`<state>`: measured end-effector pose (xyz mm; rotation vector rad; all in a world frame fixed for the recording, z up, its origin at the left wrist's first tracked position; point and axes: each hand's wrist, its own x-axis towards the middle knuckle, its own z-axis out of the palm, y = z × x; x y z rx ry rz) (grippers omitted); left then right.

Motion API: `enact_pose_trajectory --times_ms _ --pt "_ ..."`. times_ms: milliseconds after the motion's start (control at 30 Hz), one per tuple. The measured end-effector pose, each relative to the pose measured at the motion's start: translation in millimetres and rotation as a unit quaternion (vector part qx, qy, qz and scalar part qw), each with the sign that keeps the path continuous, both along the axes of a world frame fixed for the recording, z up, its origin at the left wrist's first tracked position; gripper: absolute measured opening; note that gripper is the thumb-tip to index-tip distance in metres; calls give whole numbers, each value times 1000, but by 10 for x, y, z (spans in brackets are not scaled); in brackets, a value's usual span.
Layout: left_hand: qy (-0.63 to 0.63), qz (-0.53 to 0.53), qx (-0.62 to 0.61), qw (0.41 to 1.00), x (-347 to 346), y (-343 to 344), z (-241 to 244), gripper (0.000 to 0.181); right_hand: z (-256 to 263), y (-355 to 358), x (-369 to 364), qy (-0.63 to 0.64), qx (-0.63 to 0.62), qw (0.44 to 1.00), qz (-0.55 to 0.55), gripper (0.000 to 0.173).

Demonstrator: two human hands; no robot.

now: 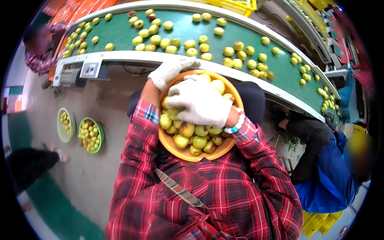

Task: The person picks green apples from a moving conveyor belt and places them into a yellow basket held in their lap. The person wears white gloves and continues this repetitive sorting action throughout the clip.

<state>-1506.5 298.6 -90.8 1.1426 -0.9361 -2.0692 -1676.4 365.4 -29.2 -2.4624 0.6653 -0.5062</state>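
An orange plastic basket (171,151) full of green-and-brown jujube-like fruit (186,129) rests on the lap, against the near rail of a conveyor. My right hand (201,102), in a white glove, lies over the fruit with its fingers spread; whether it grips any of them is hidden. My left hand (175,70), also in a white glove, is at the far left rim of the basket, beside the white rail (126,55); its grip cannot be told. Past the rail, more such fruit lies scattered on the green conveyor belt (183,33).
A pale green basket (73,126) and a bright green basket (102,135) of fruit stand on the floor at left. One person (42,57) is at the belt's left end; another in blue (327,180) sits at right. A yellow crate (240,9) stands beyond the belt.
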Motion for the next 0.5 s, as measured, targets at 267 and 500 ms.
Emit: enact_pose_trajectory --times_ms 267,500 --pt "-64 -35 -73 995 74 -50 -237 28 151 352 56 27 1 998 -62 21" --pt "-102 -57 -110 987 -181 -62 -98 27 -29 416 10 49 -25 997 -51 17"
